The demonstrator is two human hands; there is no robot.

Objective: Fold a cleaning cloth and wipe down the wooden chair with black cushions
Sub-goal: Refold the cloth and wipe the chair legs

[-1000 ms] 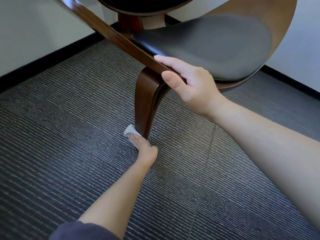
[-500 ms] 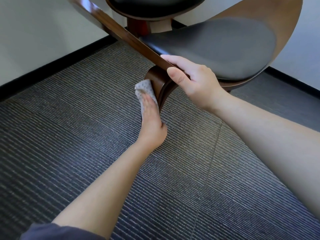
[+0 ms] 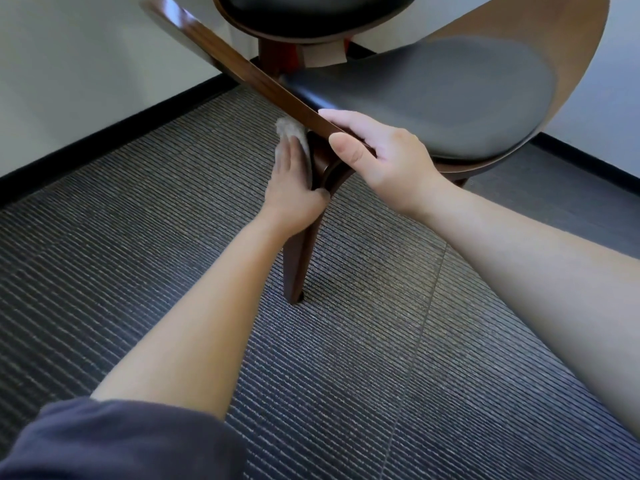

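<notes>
Cloth, one, pressed by left hand; right hand grips one chair.

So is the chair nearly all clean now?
Not yet. The cloth has gone up the front leg from foot to top, so that side looks done. The left hand presses it there now; the right hand grips the wooden rim. The black cushions and shell likely remain.
</notes>
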